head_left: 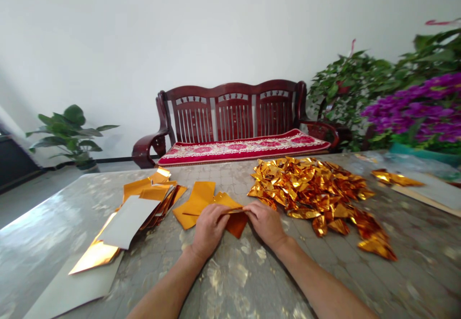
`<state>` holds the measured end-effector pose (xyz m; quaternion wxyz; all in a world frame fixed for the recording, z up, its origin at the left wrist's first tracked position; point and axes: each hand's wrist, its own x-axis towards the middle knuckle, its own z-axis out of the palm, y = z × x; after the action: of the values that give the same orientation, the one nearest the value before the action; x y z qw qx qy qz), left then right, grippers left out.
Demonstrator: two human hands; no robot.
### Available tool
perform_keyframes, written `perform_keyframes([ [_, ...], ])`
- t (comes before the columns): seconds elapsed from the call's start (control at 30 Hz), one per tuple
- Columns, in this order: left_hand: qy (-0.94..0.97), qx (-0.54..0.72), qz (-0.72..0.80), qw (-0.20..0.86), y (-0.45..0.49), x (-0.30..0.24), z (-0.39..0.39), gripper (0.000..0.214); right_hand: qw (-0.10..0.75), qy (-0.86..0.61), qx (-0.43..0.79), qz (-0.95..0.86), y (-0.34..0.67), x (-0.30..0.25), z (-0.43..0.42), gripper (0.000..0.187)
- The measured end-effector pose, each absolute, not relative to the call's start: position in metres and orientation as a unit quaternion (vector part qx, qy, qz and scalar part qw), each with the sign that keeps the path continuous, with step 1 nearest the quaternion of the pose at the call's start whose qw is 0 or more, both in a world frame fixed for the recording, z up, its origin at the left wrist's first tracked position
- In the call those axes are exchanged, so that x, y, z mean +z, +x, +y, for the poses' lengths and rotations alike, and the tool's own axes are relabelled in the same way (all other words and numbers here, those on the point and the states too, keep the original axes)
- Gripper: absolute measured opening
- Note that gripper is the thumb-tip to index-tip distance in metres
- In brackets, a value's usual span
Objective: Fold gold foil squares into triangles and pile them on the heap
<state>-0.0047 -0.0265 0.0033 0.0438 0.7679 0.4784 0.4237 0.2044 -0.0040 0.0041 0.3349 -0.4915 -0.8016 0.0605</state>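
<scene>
Between my two hands is a narrow folded piece of gold foil paper (236,209), pinched at both ends. My left hand (212,228) is closed on its left end, and my right hand (265,222) grips the right end with thumb and fingertips. Flat gold paper sheets (200,196) lie on the table just beyond and beneath my hands. To the right spreads a big heap of folded shiny gold foil pieces (306,184). On the left rests a loose stack of gold sheets (147,194) with a pale grey sheet (131,220) on top.
The patterned table (230,280) reaches to a wooden bench (234,108) with a red floral cushion (245,148). A grey card (77,285) lies at the front left. Purple flowers (418,108) and a board (432,199) are at the right. A potted plant (74,134) stands at the left.
</scene>
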Motion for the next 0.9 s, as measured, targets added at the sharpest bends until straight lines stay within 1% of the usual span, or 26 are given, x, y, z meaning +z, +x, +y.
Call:
perform_keyframes([
  [0.13,0.731,0.498,0.467,0.005,-0.005,0.010,-0.031,0.015,0.345,-0.527,0.045,-0.776,0.205,0.008,-0.005,0.020],
  [0.23,0.742,0.499,0.448,0.012,-0.004,0.013,-0.035,0.016,0.354,-0.553,0.039,-0.753,0.207,0.009,-0.005,0.020],
  [0.37,0.810,0.416,0.407,0.065,-0.001,0.013,-0.041,0.021,0.359,-0.573,0.040,-0.735,0.210,0.009,-0.003,0.019],
  [0.5,0.874,0.312,0.356,0.112,0.006,0.018,-0.044,0.021,0.368,-0.586,0.036,-0.721,0.211,0.009,-0.002,0.017],
  [0.63,0.905,0.236,0.337,0.104,0.011,0.028,-0.046,0.028,0.365,-0.596,0.023,-0.715,0.210,0.009,-0.001,0.015],
  [0.73,0.914,0.197,0.342,0.089,0.013,0.031,-0.047,0.028,0.362,-0.598,0.017,-0.715,0.210,0.009,-0.001,0.015],
  [0.9,0.896,0.187,0.397,0.062,0.012,0.022,-0.042,0.027,0.365,-0.594,0.011,-0.717,0.211,0.004,0.000,0.014],
])
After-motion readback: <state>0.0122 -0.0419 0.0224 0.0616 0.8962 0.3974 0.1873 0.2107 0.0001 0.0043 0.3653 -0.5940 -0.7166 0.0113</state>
